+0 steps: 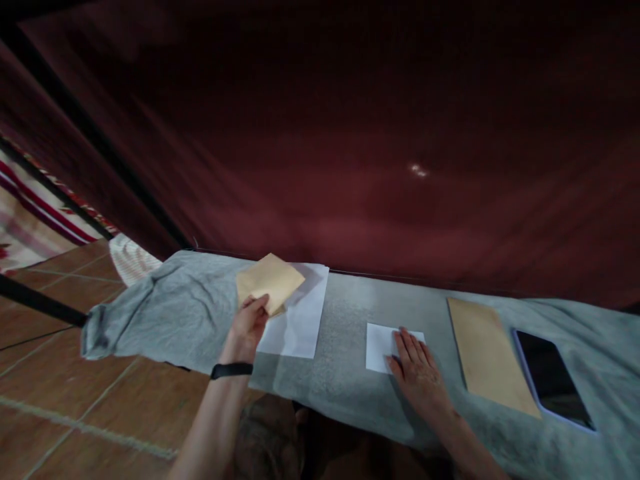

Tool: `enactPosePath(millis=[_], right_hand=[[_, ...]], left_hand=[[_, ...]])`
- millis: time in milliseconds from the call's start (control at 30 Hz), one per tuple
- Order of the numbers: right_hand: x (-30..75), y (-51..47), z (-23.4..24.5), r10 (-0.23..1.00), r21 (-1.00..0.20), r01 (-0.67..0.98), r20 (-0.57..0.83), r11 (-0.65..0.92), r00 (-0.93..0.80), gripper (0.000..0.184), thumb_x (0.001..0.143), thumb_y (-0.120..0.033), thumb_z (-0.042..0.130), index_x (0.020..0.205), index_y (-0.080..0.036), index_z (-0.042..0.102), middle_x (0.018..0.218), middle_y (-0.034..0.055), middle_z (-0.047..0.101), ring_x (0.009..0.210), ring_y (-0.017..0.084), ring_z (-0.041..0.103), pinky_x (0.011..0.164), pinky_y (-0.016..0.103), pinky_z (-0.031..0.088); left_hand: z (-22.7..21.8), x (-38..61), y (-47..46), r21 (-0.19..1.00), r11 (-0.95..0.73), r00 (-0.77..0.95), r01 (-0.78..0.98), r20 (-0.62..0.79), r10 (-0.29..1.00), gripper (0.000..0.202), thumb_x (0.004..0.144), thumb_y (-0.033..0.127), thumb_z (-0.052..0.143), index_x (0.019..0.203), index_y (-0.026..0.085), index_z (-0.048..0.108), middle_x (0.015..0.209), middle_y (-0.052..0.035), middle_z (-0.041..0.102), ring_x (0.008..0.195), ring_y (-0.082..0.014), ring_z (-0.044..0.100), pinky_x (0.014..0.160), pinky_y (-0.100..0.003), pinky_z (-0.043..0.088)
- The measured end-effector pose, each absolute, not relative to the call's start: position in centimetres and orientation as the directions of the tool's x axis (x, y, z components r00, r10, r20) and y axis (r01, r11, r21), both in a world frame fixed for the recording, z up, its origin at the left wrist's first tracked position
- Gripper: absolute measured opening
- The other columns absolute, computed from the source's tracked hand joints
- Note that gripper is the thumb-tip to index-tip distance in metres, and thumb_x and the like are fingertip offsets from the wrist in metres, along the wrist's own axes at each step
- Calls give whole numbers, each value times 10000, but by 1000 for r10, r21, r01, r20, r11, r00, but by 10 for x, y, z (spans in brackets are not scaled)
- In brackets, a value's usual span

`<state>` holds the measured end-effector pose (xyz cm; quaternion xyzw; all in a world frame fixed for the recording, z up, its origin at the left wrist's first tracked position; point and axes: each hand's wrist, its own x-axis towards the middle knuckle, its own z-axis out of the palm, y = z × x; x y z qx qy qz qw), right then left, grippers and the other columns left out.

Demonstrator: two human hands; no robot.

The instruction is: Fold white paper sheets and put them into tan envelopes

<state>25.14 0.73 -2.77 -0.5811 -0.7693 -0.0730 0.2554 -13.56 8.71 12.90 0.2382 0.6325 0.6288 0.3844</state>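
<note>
My left hand [251, 321], with a dark band on its wrist, pinches a tan envelope [270, 280] by its near edge. The envelope is held over the left part of a stack of white paper sheets [300, 327]. To the right, my right hand [416, 363] lies flat with fingers stretched out on a small white folded-looking paper [380, 347], covering its right side. Whether the envelope is a single piece or several together, I cannot tell.
A larger tan envelope [487, 353] lies right of my right hand, beside a dark-screened phone [555, 380]. All rest on a grey cloth [345, 307] over a narrow surface. A dark red curtain [320, 200] hangs behind; a black bar [100, 140] stands left above the tiled floor [95, 413].
</note>
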Motion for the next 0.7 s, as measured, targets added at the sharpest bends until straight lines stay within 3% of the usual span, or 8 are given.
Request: enactPosePath(millis=[67, 167, 267, 333, 400, 467, 567, 700], right_hand=[[252, 10, -23, 877, -273, 912, 453, 305, -158, 527, 1042, -403, 412, 1506, -170, 501, 1559, 170, 511, 1443, 319, 483, 1187, 563, 389], [252, 14, -7, 917, -526, 806, 397, 270, -48, 501, 1042, -435, 396, 1435, -187, 584, 1533, 153, 542, 1451, 312, 474, 1193, 574, 392], [248, 19, 15, 972, -844, 517, 218, 143, 88, 511, 1007, -531, 461, 1435, -279, 580, 1463, 99, 617, 1360, 276, 574, 1131, 525, 482], [243, 22, 27, 989, -966, 249, 98, 68, 108, 535, 965, -588, 524, 1400, -286, 596, 1398, 89, 666, 1281, 276, 633, 1070, 497, 533], [239, 25, 35, 992, -1000, 4, 19, 19, 123, 576, 893, -641, 604, 1317, -253, 627, 1259, 97, 732, 1121, 268, 704, 986, 461, 582], [237, 27, 39, 989, -992, -124, -49, -32, 137, 586, 835, -646, 661, 1255, -238, 629, 1113, 85, 763, 976, 254, 731, 882, 428, 615], [242, 30, 38, 977, -984, -157, -115, -87, 182, 493, 780, -622, 665, 1081, -231, 657, 946, 56, 755, 810, 227, 719, 737, 373, 619], [256, 34, 38, 968, -988, -115, -123, -99, 221, 339, 747, -540, 618, 857, -221, 650, 746, 5, 699, 644, 182, 648, 611, 307, 559]], left_hand=[[123, -94, 85, 955, 116, -444, -271, -232, 866, 271, 607, 152, 763, 643, 204, 500, 646, 21, 619, 619, -122, 612, 587, -242, 486], [107, -26, 74, 925, 185, -252, -333, -276, 928, 282, 521, 174, 843, 702, 175, 626, 741, -19, 700, 648, -132, 637, 609, -253, 501], [91, 31, 57, 906, 248, -17, -343, -270, 963, 304, 567, 250, 846, 830, 159, 723, 816, -46, 751, 686, -144, 653, 642, -258, 505], [82, 57, 46, 931, 228, 41, -285, -226, 973, 261, 602, 250, 803, 838, 158, 740, 825, -49, 766, 733, -170, 674, 664, -269, 511], [74, 75, 39, 963, 173, 47, -208, -167, 985, 223, 636, 233, 752, 849, 169, 748, 847, -46, 779, 794, -198, 694, 712, -295, 532], [68, 89, 34, 983, 107, 44, -151, -102, 994, 230, 685, 229, 719, 907, 185, 757, 926, -49, 794, 887, -218, 713, 811, -331, 552], [63, 103, 28, 994, 48, 83, -101, -39, 996, 250, 753, 247, 706, 990, 197, 765, 1052, -68, 796, 1003, -232, 717, 950, -371, 534], [64, 114, 26, 997, 32, 89, -66, -26, 996, 239, 755, 242, 725, 987, 200, 763, 1075, -65, 792, 1028, -234, 708, 974, -368, 518]])
